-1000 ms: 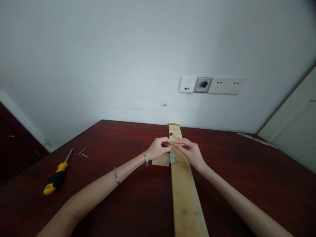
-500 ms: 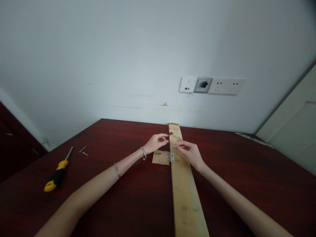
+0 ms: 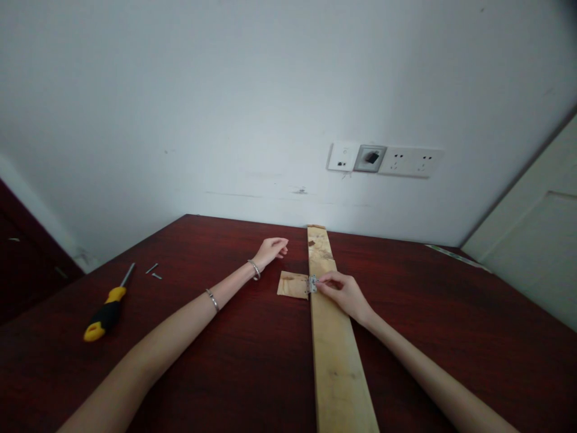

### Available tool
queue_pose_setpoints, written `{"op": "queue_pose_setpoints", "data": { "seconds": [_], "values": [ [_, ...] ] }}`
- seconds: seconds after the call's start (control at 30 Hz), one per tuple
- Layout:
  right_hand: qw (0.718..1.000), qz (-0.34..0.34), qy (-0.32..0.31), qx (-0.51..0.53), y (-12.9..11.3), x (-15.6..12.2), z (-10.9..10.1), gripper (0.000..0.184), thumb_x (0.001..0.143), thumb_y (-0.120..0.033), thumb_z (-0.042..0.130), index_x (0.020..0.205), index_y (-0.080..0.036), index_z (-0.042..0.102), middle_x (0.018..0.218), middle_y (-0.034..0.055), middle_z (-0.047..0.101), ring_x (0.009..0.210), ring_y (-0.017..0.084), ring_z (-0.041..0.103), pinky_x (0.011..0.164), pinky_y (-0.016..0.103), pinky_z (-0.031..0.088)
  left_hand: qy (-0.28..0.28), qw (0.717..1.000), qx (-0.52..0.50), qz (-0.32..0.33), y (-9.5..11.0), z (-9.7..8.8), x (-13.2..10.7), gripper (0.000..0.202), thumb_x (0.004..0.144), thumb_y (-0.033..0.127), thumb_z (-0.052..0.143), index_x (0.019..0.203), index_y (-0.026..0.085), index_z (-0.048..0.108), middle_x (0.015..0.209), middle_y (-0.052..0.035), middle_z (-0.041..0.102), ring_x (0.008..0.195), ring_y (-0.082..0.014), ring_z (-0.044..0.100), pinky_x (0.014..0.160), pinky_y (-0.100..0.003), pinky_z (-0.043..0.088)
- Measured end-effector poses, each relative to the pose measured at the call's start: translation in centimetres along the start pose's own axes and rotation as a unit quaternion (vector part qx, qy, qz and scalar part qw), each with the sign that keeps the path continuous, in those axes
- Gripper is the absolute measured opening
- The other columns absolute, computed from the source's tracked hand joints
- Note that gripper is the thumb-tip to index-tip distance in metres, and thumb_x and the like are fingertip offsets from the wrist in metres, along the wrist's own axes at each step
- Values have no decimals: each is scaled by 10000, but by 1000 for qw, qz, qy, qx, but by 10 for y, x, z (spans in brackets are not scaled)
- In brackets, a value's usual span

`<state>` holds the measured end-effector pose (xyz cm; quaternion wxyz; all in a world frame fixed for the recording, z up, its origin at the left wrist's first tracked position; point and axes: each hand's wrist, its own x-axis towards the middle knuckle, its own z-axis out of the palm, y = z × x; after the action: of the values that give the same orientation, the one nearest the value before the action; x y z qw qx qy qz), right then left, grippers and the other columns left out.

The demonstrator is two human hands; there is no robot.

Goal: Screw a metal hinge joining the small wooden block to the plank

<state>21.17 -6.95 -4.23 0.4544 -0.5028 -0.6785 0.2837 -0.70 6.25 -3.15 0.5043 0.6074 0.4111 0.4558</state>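
Note:
A long pale wooden board runs away from me across the dark red table. A small metal hinge lies on its left edge, and its other side meets a small wooden piece left of the board. My right hand pinches a tiny screw at the hinge; fingertips mostly cover it. My left hand hovers left of the board, fingers curled together with nothing visible in them. Two loose screws lie at the left, near a yellow and black screwdriver.
Behind the table stands a white wall with a row of sockets, one holding a black plug. A thin pale strip lies along the back right edge. A pale door panel is at the right.
My right hand has come down toward me, bringing the screw to the hinge. My left hand has drawn away from the board to the left, its fingers closing together.

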Motion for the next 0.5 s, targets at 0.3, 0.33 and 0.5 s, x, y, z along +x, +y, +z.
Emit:
{"op": "queue_pose_setpoints", "data": {
  "seconds": [0.3, 0.33, 0.5],
  "values": [
    [998, -42, -3, -42, -3, 1, 0, 123, 768, -307, 638, 747, -206, 705, 775, 25, 685, 698, 163, 604, 665, 278, 455, 6, 1000, -7, -18, -4, -6, 2, 313, 796, 391, 655, 908, 99, 661, 711, -35, 621, 648, -106, 589, 571, -211, 491],
    [998, -43, -5, -42, -2, 0, 0, 117, 770, -302, 637, 751, -209, 704, 784, 25, 686, 710, 165, 610, 675, 279, 459, 6, 1000, -7, -20, -4, -6, 2, 308, 797, 386, 654, 908, 98, 662, 709, -35, 620, 647, -106, 589, 570, -210, 490],
    [997, -63, -18, -43, 2, 0, 1, 88, 785, -276, 636, 761, -213, 693, 829, 30, 693, 794, 178, 641, 765, 300, 477, 8, 1000, -5, -24, -2, -5, 1, 293, 793, 381, 663, 874, 99, 666, 706, -42, 629, 641, -104, 590, 570, -204, 489]
  ]
}}
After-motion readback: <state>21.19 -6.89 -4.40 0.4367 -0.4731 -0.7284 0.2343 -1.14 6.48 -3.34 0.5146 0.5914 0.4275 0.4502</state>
